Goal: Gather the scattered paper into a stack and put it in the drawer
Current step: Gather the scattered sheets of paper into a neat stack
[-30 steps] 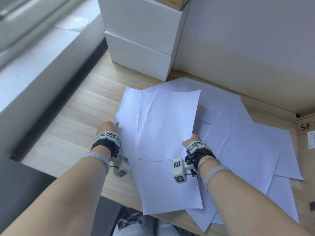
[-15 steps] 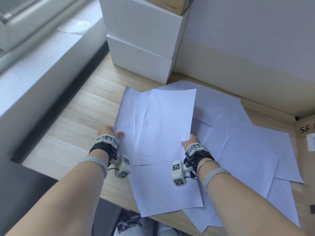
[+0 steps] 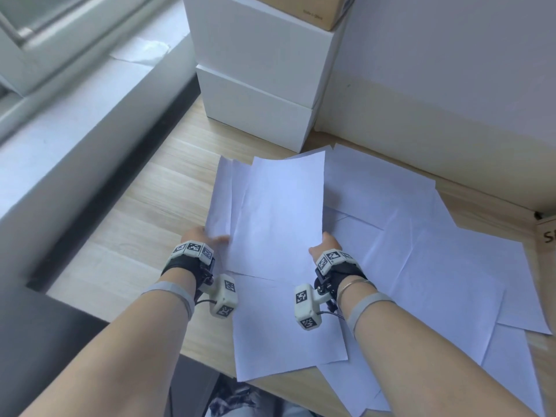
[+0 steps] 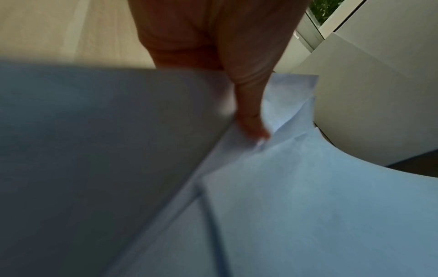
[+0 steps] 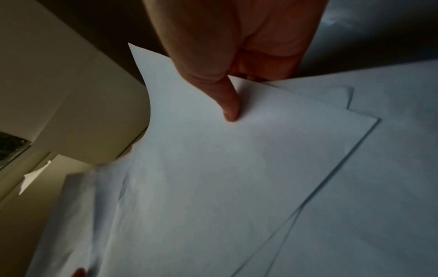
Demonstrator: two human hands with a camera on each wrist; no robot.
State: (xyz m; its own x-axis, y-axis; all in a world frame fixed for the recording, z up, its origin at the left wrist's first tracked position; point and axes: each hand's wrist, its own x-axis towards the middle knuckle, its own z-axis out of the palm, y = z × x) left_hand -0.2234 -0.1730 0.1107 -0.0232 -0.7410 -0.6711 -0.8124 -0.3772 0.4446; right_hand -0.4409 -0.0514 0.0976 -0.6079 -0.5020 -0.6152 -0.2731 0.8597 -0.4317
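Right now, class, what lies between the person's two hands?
In the head view, a few overlapping paper sheets lie between the left hand and right hand, both holding their edges.

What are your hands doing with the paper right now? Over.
Both hands gripping the raised sheets: left hand, right hand. Loose paper spread on desk. White boxes right behind. Over.

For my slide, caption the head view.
Both hands, left hand and right hand, hold lifted paper sheets over a wooden desk.
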